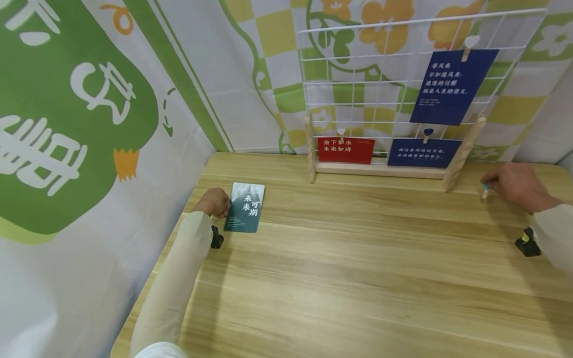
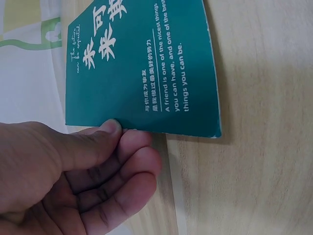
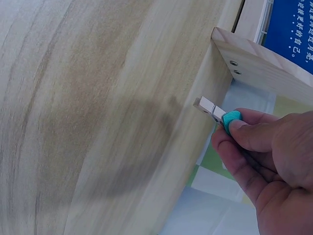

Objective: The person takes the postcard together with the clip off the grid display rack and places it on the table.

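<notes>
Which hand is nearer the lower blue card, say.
Right. The right hand is to the right of the lower blue card; the left hand is farther off to its left, pinching the green card.

Red card (image 1: 345, 155) and two blue cards (image 1: 454, 89) before a green-and-yellow patterned backdrop (image 1: 276, 40)

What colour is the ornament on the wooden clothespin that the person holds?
The ornament is turquoise; the right wrist view shows it best.

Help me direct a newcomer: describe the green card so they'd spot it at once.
Find the wooden table, then the white wire rack at its back. Left of the rack, near the table's left edge, is the green card. Only it is green and unclipped, unlike the red card and blue cards.
</notes>
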Demonstrator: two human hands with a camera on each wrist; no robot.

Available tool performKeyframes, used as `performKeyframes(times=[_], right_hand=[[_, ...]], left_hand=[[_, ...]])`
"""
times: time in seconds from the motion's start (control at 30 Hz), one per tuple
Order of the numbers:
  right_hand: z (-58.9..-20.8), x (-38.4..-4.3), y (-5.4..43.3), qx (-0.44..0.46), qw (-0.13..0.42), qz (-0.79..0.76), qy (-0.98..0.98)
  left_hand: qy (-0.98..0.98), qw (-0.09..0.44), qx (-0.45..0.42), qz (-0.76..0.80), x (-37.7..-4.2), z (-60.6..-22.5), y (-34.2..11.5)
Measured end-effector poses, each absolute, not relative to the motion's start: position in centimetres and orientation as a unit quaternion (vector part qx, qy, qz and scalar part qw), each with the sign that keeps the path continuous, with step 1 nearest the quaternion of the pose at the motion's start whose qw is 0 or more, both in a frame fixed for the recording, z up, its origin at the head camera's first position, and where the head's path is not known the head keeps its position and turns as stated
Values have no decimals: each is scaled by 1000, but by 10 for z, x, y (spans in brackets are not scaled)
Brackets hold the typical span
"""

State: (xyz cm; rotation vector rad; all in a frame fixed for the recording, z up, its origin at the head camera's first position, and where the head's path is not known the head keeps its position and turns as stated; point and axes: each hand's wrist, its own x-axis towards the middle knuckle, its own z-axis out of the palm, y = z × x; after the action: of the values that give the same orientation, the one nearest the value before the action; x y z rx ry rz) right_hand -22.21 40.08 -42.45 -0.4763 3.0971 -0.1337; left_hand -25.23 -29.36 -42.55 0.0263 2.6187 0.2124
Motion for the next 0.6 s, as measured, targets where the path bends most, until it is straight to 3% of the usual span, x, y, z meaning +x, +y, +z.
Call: performKeyframes(times=[0.3, 0.6], right_hand=[[-429, -225, 405, -155, 18, -49, 986], [-433, -228, 407, -151, 56, -52, 986]], left_hand=[[955, 272, -30, 116, -254, -427, -295], [961, 263, -12, 83, -255, -424, -294]])
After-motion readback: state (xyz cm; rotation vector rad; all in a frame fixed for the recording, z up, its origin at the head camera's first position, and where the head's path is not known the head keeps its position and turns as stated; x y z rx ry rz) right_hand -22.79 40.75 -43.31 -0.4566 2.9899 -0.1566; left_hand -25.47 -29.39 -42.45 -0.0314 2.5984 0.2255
